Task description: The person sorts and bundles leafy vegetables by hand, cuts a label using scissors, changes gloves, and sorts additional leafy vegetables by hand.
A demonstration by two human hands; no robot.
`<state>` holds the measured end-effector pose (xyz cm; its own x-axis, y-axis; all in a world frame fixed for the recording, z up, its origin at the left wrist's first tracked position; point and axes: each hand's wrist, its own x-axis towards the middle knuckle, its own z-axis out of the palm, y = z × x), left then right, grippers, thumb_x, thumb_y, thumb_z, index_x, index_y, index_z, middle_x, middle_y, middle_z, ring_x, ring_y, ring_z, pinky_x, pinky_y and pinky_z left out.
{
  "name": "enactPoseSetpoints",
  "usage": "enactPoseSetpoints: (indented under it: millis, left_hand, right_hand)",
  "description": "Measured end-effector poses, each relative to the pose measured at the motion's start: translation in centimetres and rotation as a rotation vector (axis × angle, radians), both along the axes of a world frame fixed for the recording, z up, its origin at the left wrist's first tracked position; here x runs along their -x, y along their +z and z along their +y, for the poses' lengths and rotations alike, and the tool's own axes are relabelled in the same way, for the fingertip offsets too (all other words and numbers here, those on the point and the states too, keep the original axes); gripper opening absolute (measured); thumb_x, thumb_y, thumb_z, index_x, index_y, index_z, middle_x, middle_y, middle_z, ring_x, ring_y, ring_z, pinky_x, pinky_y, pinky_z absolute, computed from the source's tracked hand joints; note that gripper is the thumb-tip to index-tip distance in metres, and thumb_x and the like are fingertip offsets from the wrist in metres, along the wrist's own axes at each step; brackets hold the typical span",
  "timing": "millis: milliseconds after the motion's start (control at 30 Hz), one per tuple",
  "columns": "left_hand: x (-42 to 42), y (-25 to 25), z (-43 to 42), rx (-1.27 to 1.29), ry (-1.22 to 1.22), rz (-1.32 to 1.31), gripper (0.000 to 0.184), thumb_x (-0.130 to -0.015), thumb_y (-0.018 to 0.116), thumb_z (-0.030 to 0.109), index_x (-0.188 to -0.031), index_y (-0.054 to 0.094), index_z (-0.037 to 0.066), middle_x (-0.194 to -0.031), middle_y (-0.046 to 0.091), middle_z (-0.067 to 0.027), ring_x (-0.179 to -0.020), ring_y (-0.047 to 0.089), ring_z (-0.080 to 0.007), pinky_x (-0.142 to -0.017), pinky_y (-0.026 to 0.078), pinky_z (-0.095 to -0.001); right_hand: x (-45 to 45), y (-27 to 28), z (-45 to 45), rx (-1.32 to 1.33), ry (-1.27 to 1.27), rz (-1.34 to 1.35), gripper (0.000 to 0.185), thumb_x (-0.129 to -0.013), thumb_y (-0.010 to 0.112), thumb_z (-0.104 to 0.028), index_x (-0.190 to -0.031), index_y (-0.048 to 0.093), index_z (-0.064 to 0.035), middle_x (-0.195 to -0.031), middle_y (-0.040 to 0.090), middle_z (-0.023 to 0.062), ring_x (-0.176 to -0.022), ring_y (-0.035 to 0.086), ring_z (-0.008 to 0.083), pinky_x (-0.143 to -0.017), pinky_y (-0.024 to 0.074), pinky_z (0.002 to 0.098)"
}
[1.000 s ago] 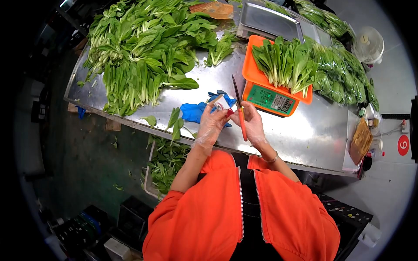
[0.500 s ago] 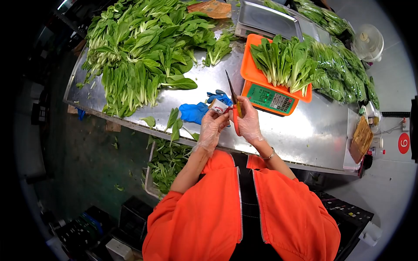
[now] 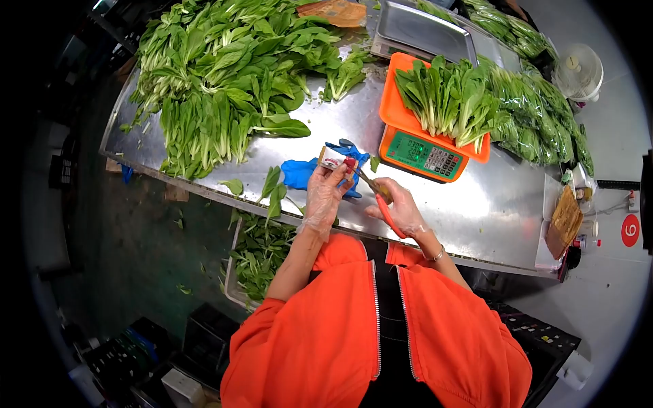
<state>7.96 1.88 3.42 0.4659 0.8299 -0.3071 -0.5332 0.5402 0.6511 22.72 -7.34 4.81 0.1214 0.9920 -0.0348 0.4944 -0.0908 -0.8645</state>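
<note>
My left hand (image 3: 324,197), in a clear plastic glove, is closed on a small white packet (image 3: 331,158) with a red part at its right end. My right hand (image 3: 401,209), also in clear plastic, grips red-handled scissors (image 3: 389,214). The scissor blades point up and left, their tips close to the red part; whether they touch it I cannot tell. Blue gloves (image 3: 298,174) lie on the metal table (image 3: 469,212) just beyond my left hand. An orange scale (image 3: 423,156) bearing leafy greens (image 3: 442,98) stands beyond my right hand.
A large heap of greens (image 3: 224,75) covers the table's left part. Bagged greens (image 3: 537,115) lie at the right, near a white fan (image 3: 578,73). A second scale with a metal tray (image 3: 425,30) stands at the back. Below the front edge is a crate of greens (image 3: 262,262).
The scissors have swung from nearly upright to slanting up and left, with their blades nearer the packet. My right hand has moved right and down, and my left hand slightly left.
</note>
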Motion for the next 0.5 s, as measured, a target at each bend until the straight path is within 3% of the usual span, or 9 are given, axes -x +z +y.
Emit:
enactPoseSetpoints:
  millis: [167, 233, 500]
  left_hand:
    - [-0.3, 0.1, -0.3, -0.055, -0.015, 0.079, 0.017, -0.079, 0.059, 0.008, -0.091, 0.048, 0.004, -0.087, 0.057, -0.0060, -0.080, 0.056, -0.0133, -0.066, 0.048, -0.0261]
    - [-0.2, 0.8, -0.4, -0.088, -0.022, 0.131, 0.024, -0.078, 0.060, 0.006, -0.099, 0.049, 0.003, -0.088, 0.057, -0.0055, -0.077, 0.055, -0.0118, -0.068, 0.048, -0.0263]
    - [0.0, 0.9, -0.1, -0.083, -0.069, 0.134, 0.024, -0.077, 0.059, 0.004, -0.098, 0.048, 0.002, -0.089, 0.056, -0.0073, -0.077, 0.055, -0.0128, -0.065, 0.049, -0.0257]
  right_hand:
    - [0.2, -0.2, -0.2, -0.049, -0.013, -0.023, 0.054, -0.061, 0.074, -0.035, -0.099, 0.052, -0.0022, -0.080, 0.055, 0.0089, -0.062, 0.053, 0.0171, -0.059, 0.0444, 0.0279]
    - [0.3, 0.1, 0.0, -0.052, -0.009, -0.033, 0.052, -0.062, 0.074, -0.034, -0.098, 0.054, -0.0019, -0.078, 0.056, 0.0088, -0.061, 0.052, 0.0166, -0.058, 0.0444, 0.0277]
    - [0.7, -0.7, -0.4, -0.064, -0.037, -0.017, 0.041, -0.066, 0.071, -0.034, -0.087, 0.056, -0.0018, -0.054, 0.049, 0.0092, -0.048, 0.047, 0.0144, -0.047, 0.0383, 0.0286]
